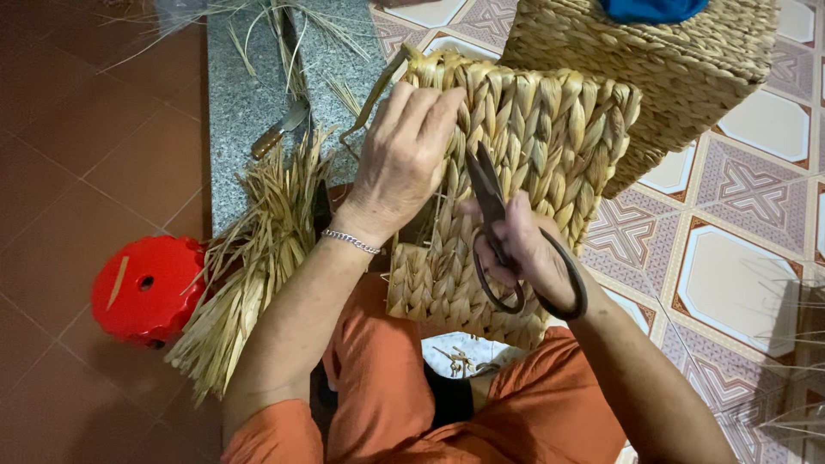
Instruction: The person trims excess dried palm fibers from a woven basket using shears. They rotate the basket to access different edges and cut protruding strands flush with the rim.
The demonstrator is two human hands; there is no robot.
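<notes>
1. Head camera, looking down onto the lap: a woven basket of braided straw-coloured fibre lies tilted across the person's knees, its plaited wall facing up. The braid looks close and complete across the whole visible face, so by my judgement the weaving itself is done and what remains is tidying stray ends; whether any ends are left I cannot tell from here.
2. The left hand lies palm down on the upper left part of the basket, fingers curled over its rim, pressing it steady. A thin chain bracelet sits at the wrist.
3. The right hand is closed through the loops of dark scissors, thumb in one loop, fingers in the other. The blades point up and lie nearly together against the braid, near the left hand's fingertips.
4. A bundle of loose straw rests beside the left forearm, against a grey stone slab where a small knife lies.
5. A red plastic stool stands on the floor to the left; a second woven basket stands just behind the first.
</notes>
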